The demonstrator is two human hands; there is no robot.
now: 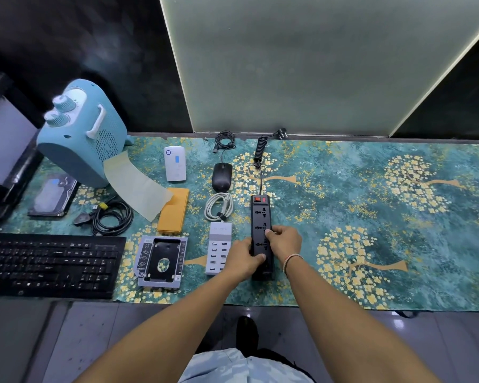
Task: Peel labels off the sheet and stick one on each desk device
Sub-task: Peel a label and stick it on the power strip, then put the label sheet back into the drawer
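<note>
Both hands on black power strip (261,233), lying lengthwise on floral mat (398,239) right of grey USB hub (218,248). Left hand (244,258) gripping near end, thumb on top; right hand (284,240) fingers curled over middle socket. Backing strip (136,183) draped off blue heater (80,134). No print legible

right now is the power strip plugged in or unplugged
Unplugged: the power strip lies flat under both hands, and its plug rests loose on the mat's far edge.
</note>
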